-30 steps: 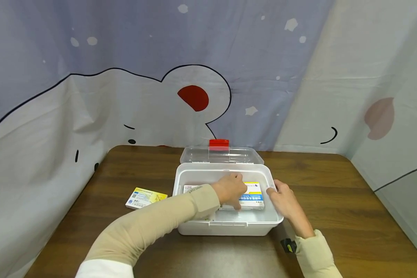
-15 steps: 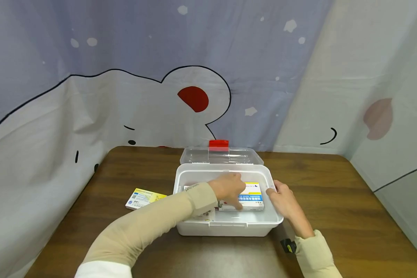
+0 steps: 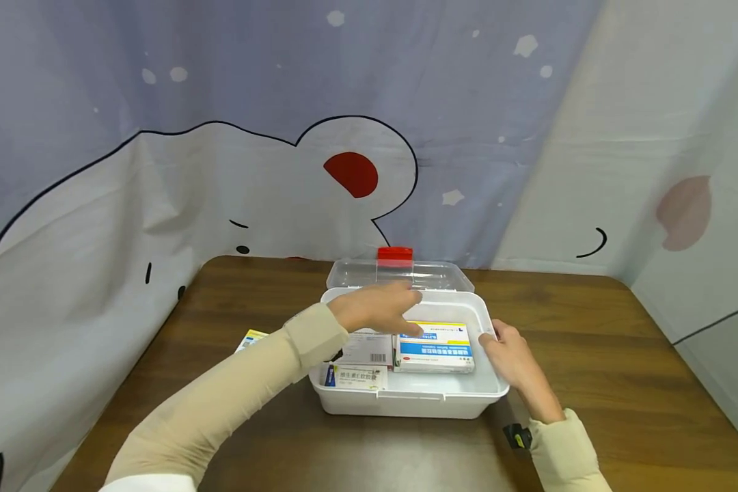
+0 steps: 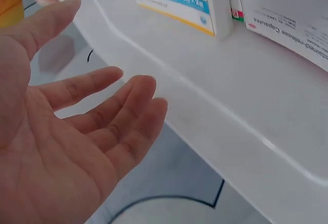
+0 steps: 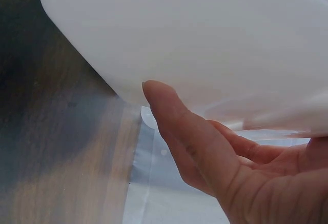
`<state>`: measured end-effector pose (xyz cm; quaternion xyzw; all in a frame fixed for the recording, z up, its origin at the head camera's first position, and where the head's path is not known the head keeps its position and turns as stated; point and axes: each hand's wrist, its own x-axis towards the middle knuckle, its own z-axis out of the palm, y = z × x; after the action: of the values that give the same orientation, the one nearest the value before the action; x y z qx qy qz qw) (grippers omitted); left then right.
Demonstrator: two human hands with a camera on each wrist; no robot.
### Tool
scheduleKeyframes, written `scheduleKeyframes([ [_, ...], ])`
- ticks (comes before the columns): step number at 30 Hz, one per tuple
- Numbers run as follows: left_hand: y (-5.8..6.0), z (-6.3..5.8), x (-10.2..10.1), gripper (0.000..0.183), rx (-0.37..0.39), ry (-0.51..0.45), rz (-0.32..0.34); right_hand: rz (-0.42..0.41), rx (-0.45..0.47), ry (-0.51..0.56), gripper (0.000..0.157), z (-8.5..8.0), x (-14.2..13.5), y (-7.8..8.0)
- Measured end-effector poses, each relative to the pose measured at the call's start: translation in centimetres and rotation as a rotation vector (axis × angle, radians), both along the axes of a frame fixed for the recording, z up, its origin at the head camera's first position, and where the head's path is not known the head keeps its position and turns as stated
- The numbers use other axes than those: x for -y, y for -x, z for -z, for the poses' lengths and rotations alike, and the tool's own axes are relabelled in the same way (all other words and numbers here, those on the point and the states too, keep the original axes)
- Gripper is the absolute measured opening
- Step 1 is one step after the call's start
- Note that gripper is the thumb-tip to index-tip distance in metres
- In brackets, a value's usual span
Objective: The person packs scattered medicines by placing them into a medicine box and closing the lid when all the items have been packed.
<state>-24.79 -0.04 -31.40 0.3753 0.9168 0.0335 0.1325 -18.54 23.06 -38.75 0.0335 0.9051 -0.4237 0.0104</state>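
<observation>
A white plastic storage box [image 3: 406, 406] stands on the table with its lid raised at the back. Inside lie a white, blue and yellow medicine box [image 3: 436, 350], a paler medicine box [image 3: 367, 350] with a barcode, and a smaller medicine box [image 3: 357, 377] at the front left. My left hand [image 3: 378, 307] hovers over the back left of the storage box, fingers spread, holding nothing; its palm shows in the left wrist view. My right hand [image 3: 518, 361] grips the right rim, thumb at the top edge and fingers [image 5: 189, 137] against the outer wall.
The clear lid [image 3: 439, 275] with a red latch [image 3: 395, 257] leans back behind the storage box. Another yellow and white medicine box [image 3: 251, 338] lies on the wooden table [image 3: 406, 454] at left, mostly covered by my left sleeve. A printed curtain hangs behind.
My left hand has let go of the white, blue and yellow medicine box and moved up and left. More of the boxes inside now shows. The right hand stays on the rim.
</observation>
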Motion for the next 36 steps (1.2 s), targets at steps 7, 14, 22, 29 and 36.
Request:
scheduleKeyframes([
  [7,0.9,-0.9,3.2,0.056,-0.004,-0.19,0.022,0.008,-0.001,0.001,0.038,0.4,-0.1,0.2],
  [14,1.0,-1.4,8.0,0.044,-0.033,-0.368,-0.064,0.003,0.006,0.005,0.038,0.6,-0.2,0.3],
  [22,1.7,1.2,14.6,0.038,-0.063,-0.422,-0.206,0.0,-0.009,0.016,0.038,0.4,-0.2,0.2],
  [29,1.0,6.5,20.4,0.045,0.028,-0.356,-0.264,-0.003,-0.001,0.006,0.038,0.6,-0.1,0.2],
  [36,0.2,10.7,24.7,0.062,0.105,-0.354,-0.354,-0.001,0.004,0.007,0.039,0.5,0.0,0.2],
])
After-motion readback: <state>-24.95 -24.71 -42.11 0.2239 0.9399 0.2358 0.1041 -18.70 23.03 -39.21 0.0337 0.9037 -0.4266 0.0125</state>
